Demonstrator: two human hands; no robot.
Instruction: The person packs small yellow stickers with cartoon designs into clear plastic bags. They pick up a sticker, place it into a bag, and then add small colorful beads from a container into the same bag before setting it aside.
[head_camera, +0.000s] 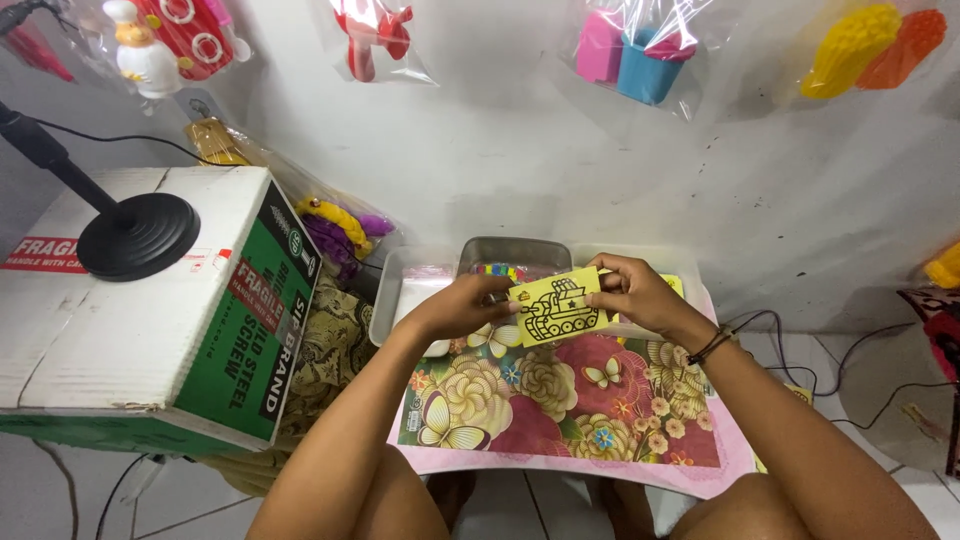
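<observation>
I hold a small yellow card (560, 307) with a black outline drawing of a tank between both hands, above a low table covered with a flowered cloth (560, 400). My left hand (465, 300) pinches its left edge. Its right edge is gripped by my right hand (630, 290), which wears a dark band at the wrist. Behind the card sit a clear plastic tray (400, 295) and a grey metal tray (515, 252); what lies in them is mostly hidden.
A large white and green cardboard box (150, 300) stands at the left with a black round stand base (138, 235) on it. Bagged toys hang on the white wall (500, 130). Cables (850, 380) trail on the floor at right.
</observation>
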